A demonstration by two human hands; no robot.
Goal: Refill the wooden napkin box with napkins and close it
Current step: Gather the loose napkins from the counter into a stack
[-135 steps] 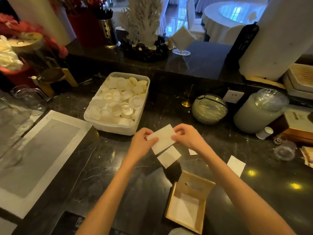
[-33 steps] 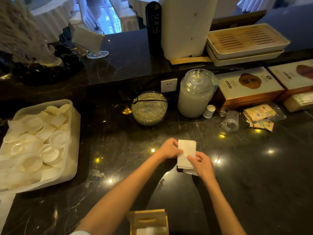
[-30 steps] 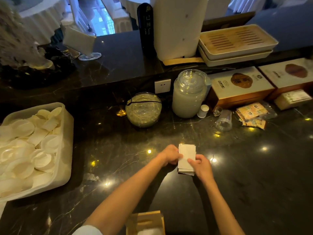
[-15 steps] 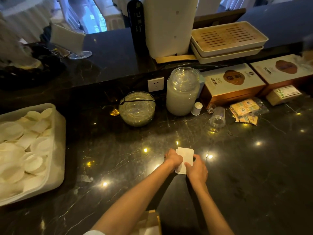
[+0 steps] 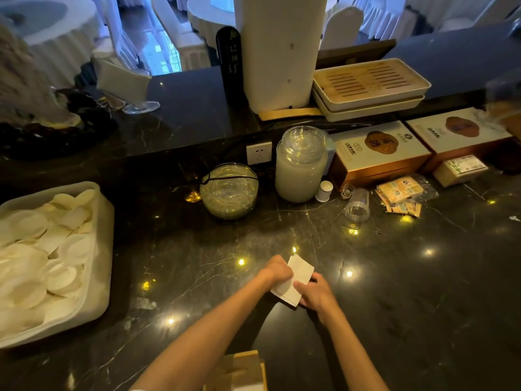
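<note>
A small stack of white napkins [image 5: 294,279] is held between both hands just above the dark marble counter [image 5: 394,292]. My left hand [image 5: 277,270] grips the stack's left edge and my right hand [image 5: 314,292] holds its lower right corner. The stack is tilted, its top leaning right. The wooden napkin box [image 5: 242,369] lies at the bottom edge of the view, partly behind my left forearm and cut off by the frame; its open top shows a white sheet inside.
A white tub of round white pads [image 5: 50,258] fills the left side. Behind the hands stand a glass bowl [image 5: 229,190], a lidded glass jar [image 5: 301,165], a tipped clear cup [image 5: 356,206], sachets [image 5: 401,194] and gift boxes [image 5: 377,150].
Both hands gathered loose napkins into one stack and have drawn it slightly nearer and tilted it. The view has swung right, so the box slid to the bottom edge.
</note>
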